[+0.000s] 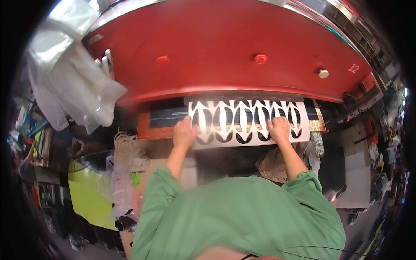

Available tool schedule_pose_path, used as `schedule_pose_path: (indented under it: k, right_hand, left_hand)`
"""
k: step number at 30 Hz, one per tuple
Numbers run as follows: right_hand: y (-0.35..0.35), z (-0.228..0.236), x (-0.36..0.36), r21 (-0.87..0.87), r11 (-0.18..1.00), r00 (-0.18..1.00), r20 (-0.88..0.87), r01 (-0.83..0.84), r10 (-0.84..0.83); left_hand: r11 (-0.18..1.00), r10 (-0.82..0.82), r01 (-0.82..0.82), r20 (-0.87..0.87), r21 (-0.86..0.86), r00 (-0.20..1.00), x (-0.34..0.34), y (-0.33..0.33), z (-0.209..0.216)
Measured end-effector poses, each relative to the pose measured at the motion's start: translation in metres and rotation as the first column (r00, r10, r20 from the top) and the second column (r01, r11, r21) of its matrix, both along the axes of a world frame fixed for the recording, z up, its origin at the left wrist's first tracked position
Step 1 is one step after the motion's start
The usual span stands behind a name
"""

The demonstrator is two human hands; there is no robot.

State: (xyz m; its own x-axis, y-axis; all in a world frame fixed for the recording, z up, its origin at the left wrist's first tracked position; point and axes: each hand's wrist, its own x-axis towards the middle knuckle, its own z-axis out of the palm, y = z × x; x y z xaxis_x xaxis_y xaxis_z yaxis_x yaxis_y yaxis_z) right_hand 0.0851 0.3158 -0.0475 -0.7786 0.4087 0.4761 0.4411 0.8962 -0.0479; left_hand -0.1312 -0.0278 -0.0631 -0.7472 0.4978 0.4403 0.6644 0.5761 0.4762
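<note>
A white sheet (304, 123) with rows of pointed and curved cut-out shapes lies across the front ledge (160, 133) of a red machine. My left hand (185, 133) grips the sheet's left edge, its fingers curled. Toward the sheet's right side, my right hand (279, 129) is closed on its near part, thumb and fingers bent. Dark surface and a brown strip show through the openings. Part of the sheet's near edge hangs past the ledge toward me. The undersides of both hands are hidden.
Above the ledge rises the red machine front (208, 52), with a red push button (260, 59) and a metal knob (323, 73). Clear plastic sheeting (71, 86) hangs at the left. A yellow-green board (91, 190) is at lower left; crumpled paper (274, 164) lies below the ledge.
</note>
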Motion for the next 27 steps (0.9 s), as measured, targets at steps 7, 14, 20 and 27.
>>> schedule_pose_path:
  k: [7,14,20,27]
  right_hand:
    - [-0.041,0.068,0.014,-0.377,0.886,0.896,0.434,0.27,-0.089]
    - [-0.167,0.053,-0.1,-0.516,0.841,0.987,-0.097,-0.162,0.13]
    - [-0.264,0.061,-0.114,-0.347,0.937,0.996,0.064,-0.036,0.062]
    - [-0.277,0.053,-0.084,-0.555,0.823,0.975,0.088,-0.121,0.203]
  left_hand:
    - [0.999,0.035,-0.045,0.39,0.016,0.92,0.051,-0.052,0.009]
    - [0.989,-0.121,0.126,-0.066,0.076,0.99,0.094,-0.064,0.014]
    - [0.985,-0.145,0.148,0.036,-0.092,0.989,0.152,-0.086,0.009]
    - [0.978,-0.145,0.141,-0.017,-0.154,0.989,0.192,-0.109,0.008]
